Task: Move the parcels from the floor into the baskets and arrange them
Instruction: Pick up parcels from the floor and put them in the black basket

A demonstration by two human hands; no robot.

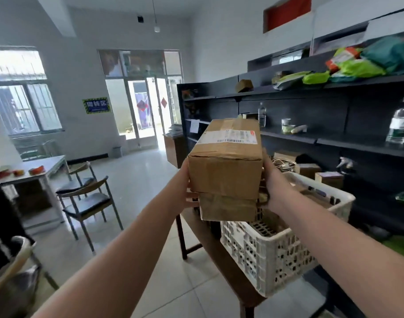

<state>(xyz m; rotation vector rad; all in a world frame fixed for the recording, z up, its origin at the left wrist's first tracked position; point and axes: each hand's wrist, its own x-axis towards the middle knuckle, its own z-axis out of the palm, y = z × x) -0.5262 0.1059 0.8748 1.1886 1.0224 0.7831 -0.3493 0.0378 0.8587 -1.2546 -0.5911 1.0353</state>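
Observation:
I hold two brown cardboard parcels stacked in the air at the centre of the view. The upper box [228,161] is long and carries a white shipping label on top. A smaller box [228,208] sits under it. My left hand [185,191] grips the stack's left side and my right hand [274,187] grips its right side. The stack hangs above the near left corner of a white perforated plastic basket [272,255]. The basket stands on a low brown wooden table [221,251]. Part of the basket's inside is hidden behind the boxes.
Dark shelving [334,138] runs along the right wall with water bottles, small boxes and green bags. Two chairs [88,203] and a white table [35,173] stand at the left. A glass door [146,111] lies ahead across tiled floor. A metal bin [10,278] is near left.

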